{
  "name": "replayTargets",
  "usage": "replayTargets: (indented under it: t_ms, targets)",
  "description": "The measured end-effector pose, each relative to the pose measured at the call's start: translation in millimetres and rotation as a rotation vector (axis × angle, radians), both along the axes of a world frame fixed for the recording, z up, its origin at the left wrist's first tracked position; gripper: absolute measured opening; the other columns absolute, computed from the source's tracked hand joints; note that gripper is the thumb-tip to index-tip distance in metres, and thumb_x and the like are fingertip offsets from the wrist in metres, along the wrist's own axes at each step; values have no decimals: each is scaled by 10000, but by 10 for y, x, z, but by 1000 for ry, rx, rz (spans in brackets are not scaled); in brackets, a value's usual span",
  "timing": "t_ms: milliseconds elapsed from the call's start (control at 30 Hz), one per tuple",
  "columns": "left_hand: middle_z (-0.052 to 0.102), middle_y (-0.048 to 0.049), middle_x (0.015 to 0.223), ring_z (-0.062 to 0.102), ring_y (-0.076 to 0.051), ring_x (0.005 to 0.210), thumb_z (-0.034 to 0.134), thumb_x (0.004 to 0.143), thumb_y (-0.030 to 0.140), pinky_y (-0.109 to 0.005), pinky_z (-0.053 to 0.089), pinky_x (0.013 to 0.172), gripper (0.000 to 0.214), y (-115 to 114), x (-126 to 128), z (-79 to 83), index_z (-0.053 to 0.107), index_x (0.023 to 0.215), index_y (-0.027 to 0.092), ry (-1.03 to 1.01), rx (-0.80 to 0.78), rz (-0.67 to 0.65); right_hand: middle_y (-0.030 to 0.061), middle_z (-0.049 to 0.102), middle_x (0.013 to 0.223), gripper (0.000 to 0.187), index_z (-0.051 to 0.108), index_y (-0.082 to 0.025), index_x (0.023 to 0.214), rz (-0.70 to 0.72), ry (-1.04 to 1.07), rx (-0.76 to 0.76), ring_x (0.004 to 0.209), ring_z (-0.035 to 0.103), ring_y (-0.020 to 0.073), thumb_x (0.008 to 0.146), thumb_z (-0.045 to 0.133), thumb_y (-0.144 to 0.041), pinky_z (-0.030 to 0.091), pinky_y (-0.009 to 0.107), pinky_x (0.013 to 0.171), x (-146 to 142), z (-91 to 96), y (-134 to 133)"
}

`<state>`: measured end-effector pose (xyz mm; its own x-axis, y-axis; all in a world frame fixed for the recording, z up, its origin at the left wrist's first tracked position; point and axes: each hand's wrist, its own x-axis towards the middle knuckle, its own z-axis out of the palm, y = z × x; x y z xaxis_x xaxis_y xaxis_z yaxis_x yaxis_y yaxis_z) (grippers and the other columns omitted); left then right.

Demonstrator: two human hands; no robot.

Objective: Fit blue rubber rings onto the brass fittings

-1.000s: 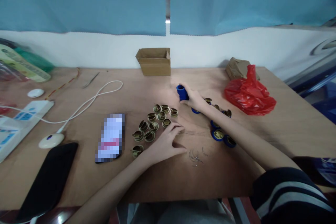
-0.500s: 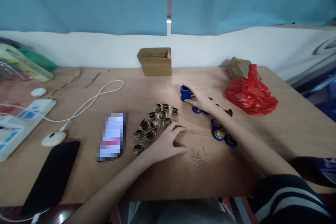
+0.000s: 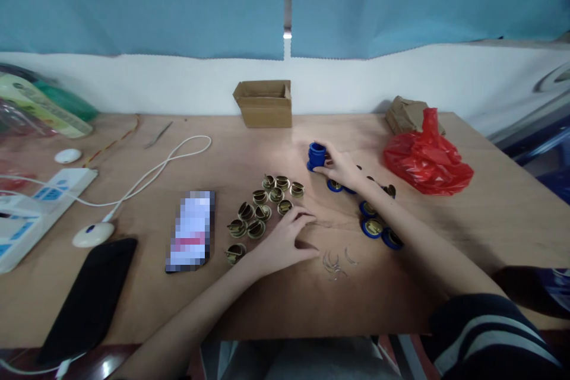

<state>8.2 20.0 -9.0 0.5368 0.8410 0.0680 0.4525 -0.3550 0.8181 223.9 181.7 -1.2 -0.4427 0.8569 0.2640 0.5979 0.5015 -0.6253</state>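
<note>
My right hand [image 3: 342,168] reaches across the wooden table [image 3: 267,297] and grips a small stack of blue rings [image 3: 316,156] that stands upright on the table. Several blue rings with brass inserts [image 3: 374,227] lie under and beside my right forearm. My left hand [image 3: 285,236] rests on the table with fingers loosely curled, its fingertips at the edge of a cluster of several brass caps [image 3: 260,209]. Thin wire clips [image 3: 335,262] lie just right of that hand.
A small open cardboard box [image 3: 263,103] stands at the back wall. A red plastic bag [image 3: 425,157] and brown paper packet [image 3: 407,114] sit at the right. A blurred phone [image 3: 191,230], a black phone [image 3: 89,297], a white cable [image 3: 146,175] and power strip [image 3: 31,214] lie left.
My right hand has carried the stack of blue rings a little to the right and set it upright. My left hand has barely moved.
</note>
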Motion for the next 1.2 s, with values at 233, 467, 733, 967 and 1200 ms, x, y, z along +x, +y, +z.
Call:
replayTargets:
  t_ms: [233, 467, 733, 967, 1200]
  targets:
    - [530, -104, 1318, 536, -301, 1274, 813, 772, 268, -494, 438, 1106, 537, -8, 1, -1, 575, 1252, 227, 4, 7, -2, 83, 726, 1039, 710, 395, -228, 1465, -5, -53, 43, 906, 707, 297, 840, 720, -312, 573, 435, 816, -5, 36, -34]
    - [534, -96, 1320, 541, -298, 1269, 798, 779, 264, -499, 438, 1105, 524, -9, -7, -13, 579, 1254, 237, -13, 13, -9, 126, 716, 1067, 563, 478, -176, 1382, -85, -72, 134, 996, 697, 350, 912, 616, -454, 541, 451, 847, -65, 97, -98]
    - [540, -94, 1320, 547, -299, 1265, 809, 767, 248, -502, 441, 1105, 524, -9, 3, 11, 587, 1241, 229, -4, -1, -2, 146, 720, 1042, 431, 558, -147, 1251, -142, -85, 165, 982, 686, 336, 945, 553, -450, 509, 439, 863, -137, 194, -86]
    - [534, -96, 1316, 541, -289, 1274, 803, 776, 228, -478, 437, 1116, 522, -15, 4, 0, 579, 1247, 224, 2, 19, -7, 168, 701, 1114, 379, 548, -159, 1227, -147, -77, 182, 1026, 665, 352, 935, 554, -401, 492, 472, 903, -157, 178, -88]
    - [532, -106, 1327, 533, -280, 1279, 808, 778, 222, -459, 426, 1126, 530, -15, 7, 10, 578, 1254, 184, 23, 11, -9, 210, 647, 1277, 539, 470, -140, 1326, -149, -91, 210, 1159, 620, 383, 912, 585, -466, 475, 512, 970, -131, 265, -174]
